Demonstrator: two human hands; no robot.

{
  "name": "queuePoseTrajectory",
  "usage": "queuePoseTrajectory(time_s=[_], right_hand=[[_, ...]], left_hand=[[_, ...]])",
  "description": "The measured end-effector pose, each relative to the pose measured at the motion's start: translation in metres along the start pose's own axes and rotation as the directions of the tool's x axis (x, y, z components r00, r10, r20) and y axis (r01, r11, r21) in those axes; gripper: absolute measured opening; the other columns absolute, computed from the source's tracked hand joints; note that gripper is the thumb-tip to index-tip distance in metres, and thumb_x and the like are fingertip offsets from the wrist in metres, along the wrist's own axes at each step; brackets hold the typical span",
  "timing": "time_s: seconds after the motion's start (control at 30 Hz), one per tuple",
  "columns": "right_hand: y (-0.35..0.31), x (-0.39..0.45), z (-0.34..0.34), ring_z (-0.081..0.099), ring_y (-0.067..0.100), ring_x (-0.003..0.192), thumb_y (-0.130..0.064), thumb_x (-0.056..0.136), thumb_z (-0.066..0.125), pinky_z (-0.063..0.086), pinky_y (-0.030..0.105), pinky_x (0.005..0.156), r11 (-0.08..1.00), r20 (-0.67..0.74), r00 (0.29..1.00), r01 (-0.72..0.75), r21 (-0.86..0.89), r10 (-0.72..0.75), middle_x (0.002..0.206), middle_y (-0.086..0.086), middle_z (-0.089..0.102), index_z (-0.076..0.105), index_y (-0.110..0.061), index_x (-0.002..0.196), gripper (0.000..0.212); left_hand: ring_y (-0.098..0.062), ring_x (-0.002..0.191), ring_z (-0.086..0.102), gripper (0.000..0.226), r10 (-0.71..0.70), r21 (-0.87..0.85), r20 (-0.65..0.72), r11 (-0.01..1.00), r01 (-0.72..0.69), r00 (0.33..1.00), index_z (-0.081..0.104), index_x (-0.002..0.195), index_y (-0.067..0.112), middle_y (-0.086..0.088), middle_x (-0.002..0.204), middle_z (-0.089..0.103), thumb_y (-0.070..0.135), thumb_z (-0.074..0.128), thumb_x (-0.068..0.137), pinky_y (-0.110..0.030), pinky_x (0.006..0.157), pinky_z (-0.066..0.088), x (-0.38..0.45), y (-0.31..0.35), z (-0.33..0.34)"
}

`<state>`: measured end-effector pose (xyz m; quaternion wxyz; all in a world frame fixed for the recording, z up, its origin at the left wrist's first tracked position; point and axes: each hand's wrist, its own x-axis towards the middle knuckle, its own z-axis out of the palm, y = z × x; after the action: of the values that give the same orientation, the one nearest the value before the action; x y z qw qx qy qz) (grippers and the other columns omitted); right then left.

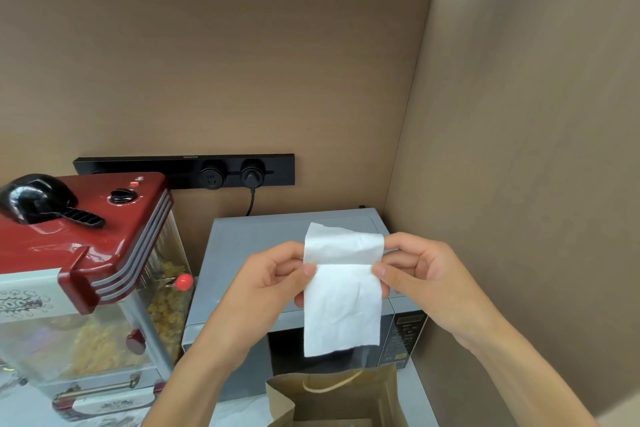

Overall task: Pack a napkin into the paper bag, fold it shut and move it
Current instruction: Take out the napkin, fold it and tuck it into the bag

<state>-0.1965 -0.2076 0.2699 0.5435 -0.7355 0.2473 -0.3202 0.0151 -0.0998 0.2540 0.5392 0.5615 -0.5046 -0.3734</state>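
Your left hand (pixel 273 274) and right hand (pixel 419 270) pinch the soft white paper napkin (pixel 343 291) by its sides (half folded), so it hangs above the open brown paper bag (pixel 346 399).

White napkin (pixel 343 291), brown paper bag (pixel 349 402) — red popcorn machine (pixel 86 239), grey microwave (pixel 249 253).

Ahead of me: grey boxy microwave oven (pixel 242 246) against brown panel wall (pixel 207 62). To my left, glossy red-topped popcorn machine (pixel 86 236), yellow popcorn inside. Black wall socket strip (pixel 183 170) behind, one cable plugged in.
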Motion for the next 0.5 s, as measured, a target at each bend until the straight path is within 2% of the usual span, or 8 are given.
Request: queuePoseTrajectory(time_s=[0.1, 0.2, 0.27, 0.33, 0.37, 0.43, 0.5], right_hand=[[-0.0015, 0.0004, 0.0005, 0.062, 0.014, 0.066, -0.003, 0.095, 0.063, 0.052, 0.022, 0.074, 0.999, -0.016, 0.999, 0.039, -0.023, -0.039, 0.079, 0.004, 0.077, 0.076, -0.024, 0.104, 0.026], [-0.0031, -0.0005, 0.0003, 0.068, 0.018, 0.072, 0.000, 0.096, 0.061, 0.056, 0.025, 0.075, 0.990, -0.046, 0.995, 0.084, -0.113, -0.090, 0.084, -0.004, 0.078, 0.078, -0.030, 0.100, 0.035], [-0.0035, -0.0013, 0.0003, 0.070, 0.019, 0.077, 0.004, 0.095, 0.059, 0.057, 0.026, 0.076, 0.979, -0.071, 0.989, 0.116, -0.169, -0.129, 0.082, -0.006, 0.078, 0.080, -0.034, 0.091, 0.043], [-0.0014, -0.0019, -0.0005, 0.070, 0.018, 0.078, 0.012, 0.091, 0.058, 0.053, 0.023, 0.075, 0.978, -0.100, 0.984, 0.132, -0.164, -0.149, 0.080, -0.007, 0.077, 0.080, -0.030, 0.078, 0.049], [-0.0003, -0.0020, -0.0009, 0.070, 0.019, 0.079, 0.015, 0.089, 0.057, 0.052, 0.020, 0.074, 0.979, -0.116, 0.982, 0.131, -0.157, -0.150, 0.081, -0.008, 0.077, 0.081, -0.028, 0.075, 0.051], [0.0015, -0.0022, -0.0014, 0.067, 0.018, 0.072, 0.018, 0.087, 0.055, 0.051, 0.016, 0.073, 0.980, -0.139, 0.978, 0.132, -0.149, -0.153, 0.085, -0.009, 0.076, 0.081, -0.026, 0.072, 0.053], [0.0014, -0.0020, -0.0023, 0.065, 0.015, 0.066, 0.017, 0.087, 0.056, 0.052, 0.018, 0.073, 0.981, -0.142, 0.976, 0.150, -0.126, -0.168, 0.082, -0.003, 0.076, 0.079, -0.025, 0.071, 0.050]], left_hand=[[-0.017, 0.085, 0.070, 0.030, 0.013, 0.021, -0.003, 1.000, -0.013, 1.000, 0.073, 0.109, 0.034, 0.004, 0.104, 0.079, 0.015, 0.051, 0.103, -0.023, 0.068, 0.053, 0.0010, 0.0012, 0.0001], [-0.014, 0.072, 0.061, 0.029, 0.058, 0.024, -0.042, 0.998, -0.057, 0.997, 0.076, 0.107, 0.032, 0.002, 0.092, 0.077, 0.016, 0.053, 0.102, -0.024, 0.069, 0.051, 0.0022, 0.0022, 0.0020], [-0.025, 0.076, 0.063, 0.029, 0.076, -0.013, -0.072, 0.997, -0.078, 0.994, 0.079, 0.101, 0.028, -0.005, 0.093, 0.077, 0.013, 0.054, 0.100, -0.030, 0.071, 0.053, 0.0039, 0.0024, 0.0034], [-0.036, 0.085, 0.066, 0.031, 0.089, -0.065, -0.097, 0.993, -0.095, 0.991, 0.080, 0.094, 0.020, -0.011, 0.094, 0.077, 0.003, 0.054, 0.099, -0.038, 0.078, 0.057, 0.0049, 0.0021, 0.0042], [-0.033, 0.086, 0.067, 0.033, 0.095, -0.073, -0.111, 0.992, -0.103, 0.989, 0.080, 0.090, 0.016, -0.008, 0.092, 0.077, -0.001, 0.053, 0.098, -0.036, 0.078, 0.058, 0.0052, 0.0024, 0.0045], [-0.018, 0.086, 0.070, 0.036, 0.103, -0.062, -0.127, 0.992, -0.111, 0.987, 0.078, 0.082, 0.014, 0.000, 0.088, 0.075, -0.004, 0.051, 0.097, -0.025, 0.071, 0.057, 0.0043, 0.0041, 0.0057], [-0.015, 0.091, 0.071, 0.036, 0.102, -0.061, -0.130, 0.992, -0.110, 0.986, 0.077, 0.080, 0.014, 0.001, 0.089, 0.075, -0.003, 0.050, 0.097, -0.024, 0.071, 0.057, 0.0034, 0.0059, 0.0068]])
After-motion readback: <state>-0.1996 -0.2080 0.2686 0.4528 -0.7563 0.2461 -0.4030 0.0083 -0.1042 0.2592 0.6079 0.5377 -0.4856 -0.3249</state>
